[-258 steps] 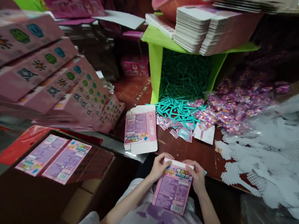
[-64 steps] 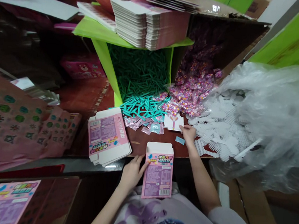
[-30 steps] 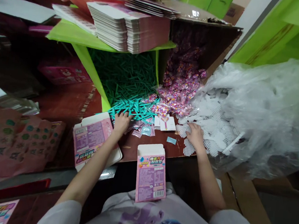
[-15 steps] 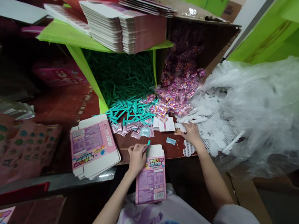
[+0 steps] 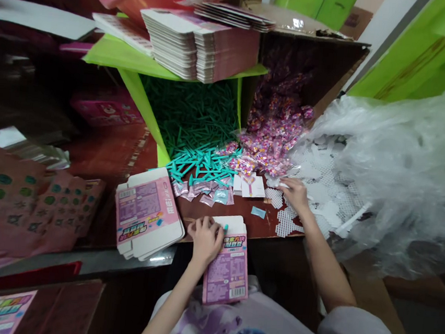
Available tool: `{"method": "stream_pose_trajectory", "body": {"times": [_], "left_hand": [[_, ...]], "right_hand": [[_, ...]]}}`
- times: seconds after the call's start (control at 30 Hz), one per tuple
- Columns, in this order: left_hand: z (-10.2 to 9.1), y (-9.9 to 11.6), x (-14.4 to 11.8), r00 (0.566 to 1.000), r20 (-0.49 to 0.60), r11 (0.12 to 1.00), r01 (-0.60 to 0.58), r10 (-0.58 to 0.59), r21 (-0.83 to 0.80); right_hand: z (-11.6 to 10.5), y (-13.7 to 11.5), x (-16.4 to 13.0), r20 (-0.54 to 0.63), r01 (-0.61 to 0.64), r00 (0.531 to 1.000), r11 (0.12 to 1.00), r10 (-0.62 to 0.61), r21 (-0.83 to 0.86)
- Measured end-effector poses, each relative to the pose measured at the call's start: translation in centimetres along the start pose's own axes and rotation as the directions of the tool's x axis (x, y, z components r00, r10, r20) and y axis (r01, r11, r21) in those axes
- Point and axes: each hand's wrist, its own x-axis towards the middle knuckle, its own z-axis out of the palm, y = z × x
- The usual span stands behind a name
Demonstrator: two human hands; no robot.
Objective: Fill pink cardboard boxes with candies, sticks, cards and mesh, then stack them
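The left hand [image 5: 204, 237] rests on the top end of a pink box [image 5: 227, 266], fingers curled together around a teal stick [image 5: 225, 227] whose tip shows just past the knuckles. The box stands partly on the near edge of the bench [image 5: 241, 216] and partly against the person's shirt, its white flap open just beyond the hand. To that hand's left lies a small stack of flat pink cartons [image 5: 146, 217].

The right hand [image 5: 295, 191] reaches farther out, fingers loosely spread and laid on white perforated sheets [image 5: 324, 195] (whether it pinches one, I cannot tell). Just left of this hand sit white cards [image 5: 252, 187] and a small blue packet [image 5: 258, 212]; beyond them lie pale sachets [image 5: 204, 191], a spill of teal sticks [image 5: 199, 159] and pink wrapped candies [image 5: 265, 150]. To its right heaps clear plastic film [image 5: 395, 168]. Well beyond both hands, a green shelf [image 5: 115, 54] carries a tall stack of folded cartons [image 5: 199, 41].
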Motion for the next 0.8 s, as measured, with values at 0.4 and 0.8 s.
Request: {"method": "stream_pose_trajectory", "body": {"times": [0.4,0.8], "left_hand": [[0.2,-0.7,-1.1,0.991,-0.058,0.981,0.114,-0.125,-0.154],[-1.4,1.1,3.7,0.986,-0.148,0.730,-0.048,-0.073,-0.681]], "right_hand": [[0.9,-1.9,8.6,0.181,0.031,0.983,0.916,0.046,-0.401],[-5.7,-13.5,2.0,-0.095,0.132,0.989,0.966,-0.113,0.225]]}}
